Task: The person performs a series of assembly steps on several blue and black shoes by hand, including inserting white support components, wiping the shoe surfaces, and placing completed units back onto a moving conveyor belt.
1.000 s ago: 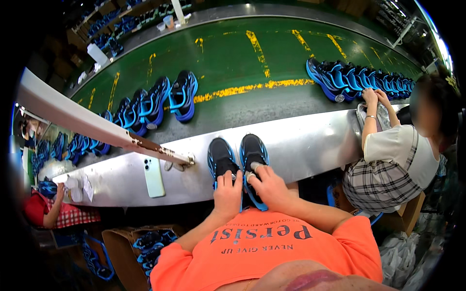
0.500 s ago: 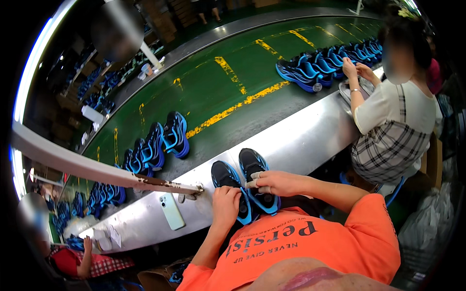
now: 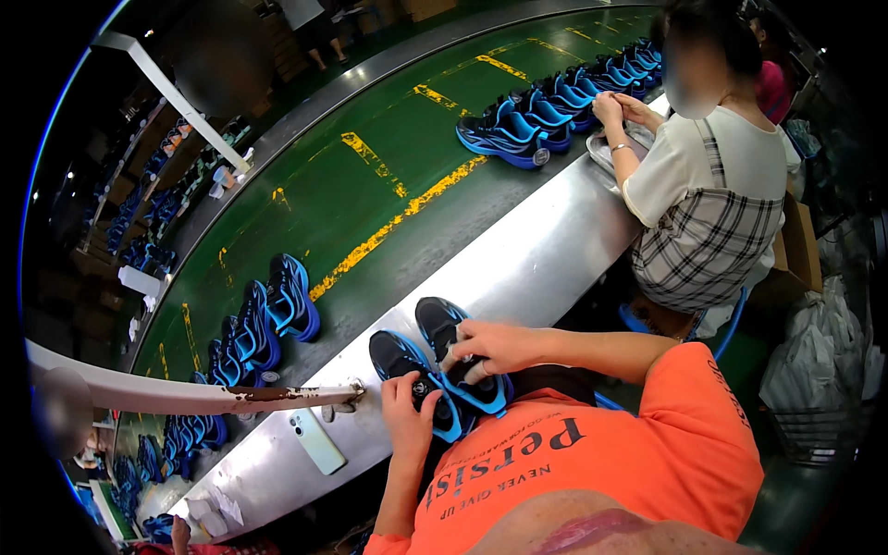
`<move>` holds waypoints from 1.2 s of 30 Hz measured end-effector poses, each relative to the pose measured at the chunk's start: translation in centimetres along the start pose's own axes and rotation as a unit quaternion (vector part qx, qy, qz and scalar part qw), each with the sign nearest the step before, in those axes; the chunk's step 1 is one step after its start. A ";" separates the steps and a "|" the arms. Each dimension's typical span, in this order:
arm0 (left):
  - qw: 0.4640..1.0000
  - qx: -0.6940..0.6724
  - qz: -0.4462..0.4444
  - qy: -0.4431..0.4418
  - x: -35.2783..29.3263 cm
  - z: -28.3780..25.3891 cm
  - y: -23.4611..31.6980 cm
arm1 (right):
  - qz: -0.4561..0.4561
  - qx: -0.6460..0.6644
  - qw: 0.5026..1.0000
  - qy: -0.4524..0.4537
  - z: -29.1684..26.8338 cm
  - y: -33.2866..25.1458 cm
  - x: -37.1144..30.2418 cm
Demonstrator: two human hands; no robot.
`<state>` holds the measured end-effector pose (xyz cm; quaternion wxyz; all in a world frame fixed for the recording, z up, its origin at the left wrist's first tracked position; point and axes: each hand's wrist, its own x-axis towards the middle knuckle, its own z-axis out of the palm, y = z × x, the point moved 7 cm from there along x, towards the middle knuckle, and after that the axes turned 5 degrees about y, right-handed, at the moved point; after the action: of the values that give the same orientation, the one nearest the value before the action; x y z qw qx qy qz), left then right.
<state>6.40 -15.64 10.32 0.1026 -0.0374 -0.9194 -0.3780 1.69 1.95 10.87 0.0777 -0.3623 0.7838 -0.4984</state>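
Note:
Two black and blue sports shoes rest side by side on the metal ledge in front of me, toes pointing away. My left hand (image 3: pixel 411 410) grips the left shoe (image 3: pixel 396 354) at its tongue, thumb and fingers about a round dark dial (image 3: pixel 421 389). On the right shoe (image 3: pixel 437 319), my right hand (image 3: pixel 492 350) has its fingers bent and closed at the lacing and opening; pale covers sit on some fingertips. What lies beneath those fingers is hidden.
A pale green phone (image 3: pixel 316 442) lies on the metal ledge (image 3: pixel 518 254), beyond a white post (image 3: pixel 222 396). Similar shoes (image 3: pixel 294 298) line the green conveyor (image 3: pixel 370 208). To the right sits a co-worker (image 3: pixel 708 199), hands near more shoes; plastic bags (image 3: pixel 814 356) stand behind.
The scene has shifted leftward in the picture as the view turned. My left fingers have spread around the left shoe's dial, which now shows. My right hand stays on the right shoe, fingers more bent.

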 end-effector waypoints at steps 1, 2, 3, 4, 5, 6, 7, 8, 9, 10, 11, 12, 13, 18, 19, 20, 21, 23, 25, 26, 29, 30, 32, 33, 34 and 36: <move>1.000 0.007 -0.016 -0.006 0.4 0.2 0.2 | 0.011 -0.003 1.000 -0.024 0.3 1.0 -0.2; 0.999 0.018 -0.034 -0.011 0.4 0.3 0.2 | 0.019 -0.002 0.999 -0.049 0.9 1.5 -0.2; 0.999 -0.016 -0.022 -0.028 0.6 0.7 -0.4 | 0.047 -0.036 0.998 -0.026 0.8 2.0 -0.3; 0.998 -0.046 -0.019 -0.044 1.0 0.7 -0.6 | 0.076 -0.070 0.995 -0.004 0.6 2.3 -0.2; 0.995 -0.078 -0.024 -0.055 1.0 0.5 -1.0 | 0.102 -0.103 0.989 0.007 0.7 2.2 -0.2; 0.991 -0.108 -0.040 -0.072 0.4 0.5 -1.6 | 0.083 -0.097 0.992 0.001 1.0 1.9 -0.4; 0.993 -0.097 -0.021 -0.066 0.9 0.4 -1.3 | 0.066 -0.091 0.994 -0.006 0.2 1.8 0.0; 0.994 -0.091 -0.037 -0.055 1.1 0.1 -0.9 | 0.053 -0.075 0.996 -0.022 0.1 1.9 0.2; 0.998 -0.030 -0.024 -0.047 1.5 -0.2 0.0 | 0.006 -0.039 0.998 -0.040 0.0 1.7 0.5; 0.999 0.001 0.031 0.021 0.8 -1.4 0.2 | -0.065 0.007 0.996 -0.058 0.3 0.0 1.2; 0.999 -0.006 0.033 0.008 0.9 -0.9 -0.2 | -0.052 -0.030 0.997 -0.057 0.3 0.2 1.4; 0.999 -0.023 0.043 -0.011 1.2 -0.4 -0.1 | -0.039 -0.075 0.995 -0.059 0.4 0.3 1.1; 0.994 -0.085 -0.015 -0.066 1.5 -0.1 -0.4 | 0.021 -0.091 0.995 -0.023 0.3 0.6 0.7; 0.998 -0.050 -0.009 -0.024 1.6 -2.0 1.0 | 0.058 -0.055 0.996 -0.038 -0.4 0.0 1.0; 1.000 -0.003 0.013 0.012 1.4 -1.8 0.5 | 0.066 -0.048 0.994 -0.078 -0.1 0.4 1.0; 0.999 -0.027 -0.006 -0.021 1.6 -1.1 0.1 | 0.074 -0.045 0.990 -0.115 0.0 0.7 1.1; 0.997 -0.052 -0.025 -0.054 1.8 -0.8 -0.2 | 0.106 -0.058 0.987 -0.104 0.0 1.0 1.2; 0.983 -0.117 -0.072 -0.120 1.9 -0.5 -1.3 | 0.168 -0.086 0.979 -0.081 0.2 1.2 1.3; 0.988 -0.118 -0.044 -0.093 1.8 -1.0 -1.0 | 0.160 -0.084 0.981 -0.072 0.0 1.3 1.2; 0.993 -0.107 -0.011 -0.054 1.9 -1.5 0.1 | 0.156 -0.081 0.982 -0.066 0.0 1.3 1.2; 1.000 0.007 -0.001 -0.009 1.8 -1.4 0.5 | 0.074 -0.027 0.992 -0.101 0.0 0.9 1.7; 0.997 -0.038 -0.036 -0.054 1.9 -0.8 -0.1 | 0.078 -0.023 0.990 -0.118 0.2 1.0 1.7; 0.976 -0.128 -0.104 -0.142 2.0 -0.2 -1.5 | 0.129 -0.093 0.983 -0.095 0.3 1.4 1.9; 0.966 -0.153 -0.121 -0.168 1.8 0.0 -2.7 | 0.161 -0.106 0.977 -0.089 0.3 1.3 1.9; 0.976 -0.145 -0.094 -0.135 1.8 -0.3 -2.4 | 0.191 -0.119 0.971 -0.082 0.1 1.4 1.8; 0.989 -0.125 -0.036 -0.074 2.2 -1.3 -0.5 | 0.111 -0.090 0.987 -0.075 -0.2 1.1 2.1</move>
<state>4.36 -16.98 11.38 0.0151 -0.0445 -0.8704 -0.4900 -0.47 1.01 10.58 0.1581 -0.3145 0.8531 -0.3852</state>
